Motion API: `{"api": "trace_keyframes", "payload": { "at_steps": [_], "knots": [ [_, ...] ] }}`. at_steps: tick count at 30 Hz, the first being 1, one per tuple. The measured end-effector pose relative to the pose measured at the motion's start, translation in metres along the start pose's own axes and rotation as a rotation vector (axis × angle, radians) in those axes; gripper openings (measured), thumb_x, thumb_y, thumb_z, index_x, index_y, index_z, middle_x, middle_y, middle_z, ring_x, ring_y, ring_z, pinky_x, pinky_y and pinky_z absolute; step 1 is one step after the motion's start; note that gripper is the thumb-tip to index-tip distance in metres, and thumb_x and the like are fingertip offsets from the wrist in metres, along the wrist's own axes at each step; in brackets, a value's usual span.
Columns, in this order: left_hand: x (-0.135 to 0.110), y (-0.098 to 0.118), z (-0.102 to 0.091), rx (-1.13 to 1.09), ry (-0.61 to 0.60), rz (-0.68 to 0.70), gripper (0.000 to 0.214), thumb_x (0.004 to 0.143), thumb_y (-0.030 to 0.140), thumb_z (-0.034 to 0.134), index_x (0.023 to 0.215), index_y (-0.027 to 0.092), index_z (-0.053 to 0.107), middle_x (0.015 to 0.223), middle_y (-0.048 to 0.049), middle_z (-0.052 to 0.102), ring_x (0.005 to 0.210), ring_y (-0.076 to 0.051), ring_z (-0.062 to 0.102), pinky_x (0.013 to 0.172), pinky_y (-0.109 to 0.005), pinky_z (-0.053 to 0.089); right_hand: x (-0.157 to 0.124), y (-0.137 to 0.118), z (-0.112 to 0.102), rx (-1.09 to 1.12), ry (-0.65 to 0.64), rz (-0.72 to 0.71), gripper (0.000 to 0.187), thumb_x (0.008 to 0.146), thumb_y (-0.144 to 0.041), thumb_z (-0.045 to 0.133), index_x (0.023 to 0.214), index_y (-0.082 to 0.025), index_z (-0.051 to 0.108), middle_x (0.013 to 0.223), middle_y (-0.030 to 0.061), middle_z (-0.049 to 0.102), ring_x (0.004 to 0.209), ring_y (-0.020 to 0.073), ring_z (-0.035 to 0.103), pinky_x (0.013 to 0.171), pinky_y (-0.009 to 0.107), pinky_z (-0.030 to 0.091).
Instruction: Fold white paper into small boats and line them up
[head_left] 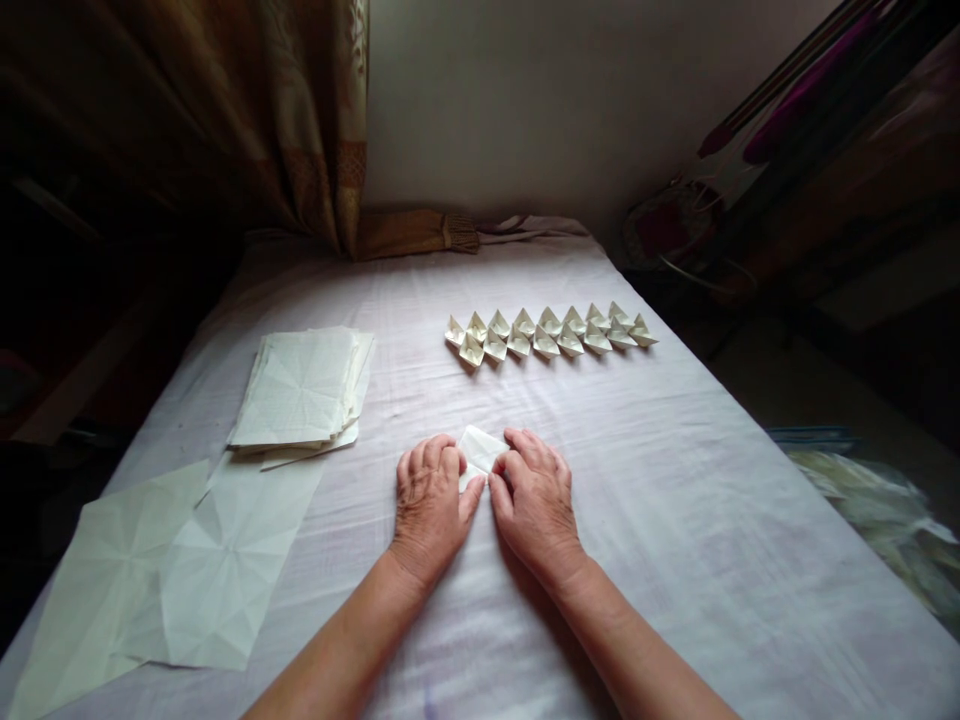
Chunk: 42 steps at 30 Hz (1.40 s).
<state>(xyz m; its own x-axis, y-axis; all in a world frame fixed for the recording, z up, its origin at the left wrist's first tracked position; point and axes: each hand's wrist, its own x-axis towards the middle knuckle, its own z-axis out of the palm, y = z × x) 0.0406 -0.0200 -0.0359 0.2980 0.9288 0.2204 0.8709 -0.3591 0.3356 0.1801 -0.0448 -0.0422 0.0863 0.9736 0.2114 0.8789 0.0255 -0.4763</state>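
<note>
"What's farthest left on my feed?"

"I see loose paper sheets (pixel 225 570), creased and overlapping, at about eight o'clock from the folded paper. Just beyond them, near ten o'clock, I have a paper stack (pixel 300 385)."

"And the left hand?"

"The left hand (pixel 430 495) sits at eight o'clock, fingers curled, its thumb and forefinger holding the left edge of the folded paper (pixel 481 446). That small white piece lies on the cloth (pixel 675 520), between the two hands."

"How do you judge its handling?"

"Nearly weightless, I'd say: thin, a little crisp where layers double, soft elsewhere. I'd expect it to crumple or tear before it slips. I'd take it by the side edges, fingertips only, thumbs on the near side, leaving the middle unpressed."

"The right hand?"

"The right hand (pixel 535 498), at four o'clock, has its fingers bent too, closed on the right edge. How hard either one squeezes, I can't tell."

"Anything farther right?"

"Folded paper boats (pixel 546 343) in two close rows at one o'clock, then a plastic bag (pixel 881 510) past the cloth's edge, towards four o'clock."
</note>
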Motion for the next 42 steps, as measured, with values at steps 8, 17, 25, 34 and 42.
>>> {"api": "trace_keyframes", "payload": {
  "at_steps": [8, 17, 25, 34, 42],
  "knots": [
    [-0.006, -0.011, -0.009, 0.019, 0.013, -0.007, 0.007, 0.085, 0.025, 0.06, 0.088, 0.022, 0.054, 0.11, -0.0089, 0.063, 0.108, -0.026, 0.055, 0.099, -0.046, 0.037, -0.001, 0.0, 0.001, -0.008, 0.027, -0.019, 0.01, 0.087, -0.016, 0.053, 0.084, -0.022, 0.06, 0.133, 0.0102, 0.058, 0.13, 0.0287, 0.044, 0.108, 0.052, 0.028],
    [-0.014, -0.015, -0.013, 0.04, 0.005, -0.038, 0.009, 0.085, 0.026, 0.06, 0.087, 0.022, 0.052, 0.11, -0.0101, 0.063, 0.108, -0.028, 0.055, 0.102, -0.049, 0.035, -0.001, -0.001, 0.0, -0.019, -0.006, -0.004, 0.008, 0.087, -0.016, 0.054, 0.085, -0.022, 0.06, 0.134, 0.0103, 0.057, 0.132, 0.0291, 0.043, 0.109, 0.053, 0.027],
    [0.001, 0.007, 0.001, 0.022, 0.026, -0.059, 0.015, 0.083, 0.029, 0.065, 0.09, 0.019, 0.055, 0.116, -0.0129, 0.062, 0.114, -0.03, 0.053, 0.105, -0.053, 0.031, 0.0, 0.0, 0.001, -0.021, 0.006, -0.02, 0.008, 0.087, -0.018, 0.054, 0.085, -0.021, 0.06, 0.133, 0.0112, 0.058, 0.13, 0.0293, 0.045, 0.108, 0.052, 0.029],
    [-0.006, -0.009, 0.0, 0.021, 0.07, -0.045, 0.007, 0.087, 0.023, 0.06, 0.09, 0.02, 0.056, 0.113, -0.0111, 0.063, 0.111, -0.028, 0.055, 0.106, -0.055, 0.03, -0.001, 0.003, 0.005, -0.013, 0.033, -0.035, 0.01, 0.087, -0.017, 0.052, 0.085, -0.022, 0.059, 0.133, 0.0111, 0.058, 0.13, 0.0286, 0.044, 0.108, 0.052, 0.028],
    [-0.011, -0.012, -0.009, -0.083, 0.049, 0.158, 0.011, 0.09, 0.024, 0.06, 0.1, 0.025, 0.063, 0.106, -0.003, 0.068, 0.104, -0.023, 0.058, 0.108, -0.051, 0.026, -0.002, 0.004, 0.005, 0.012, 0.064, -0.053, 0.01, 0.087, -0.015, 0.052, 0.088, -0.022, 0.059, 0.131, 0.0115, 0.06, 0.128, 0.0293, 0.047, 0.107, 0.053, 0.028]
  ]
}}
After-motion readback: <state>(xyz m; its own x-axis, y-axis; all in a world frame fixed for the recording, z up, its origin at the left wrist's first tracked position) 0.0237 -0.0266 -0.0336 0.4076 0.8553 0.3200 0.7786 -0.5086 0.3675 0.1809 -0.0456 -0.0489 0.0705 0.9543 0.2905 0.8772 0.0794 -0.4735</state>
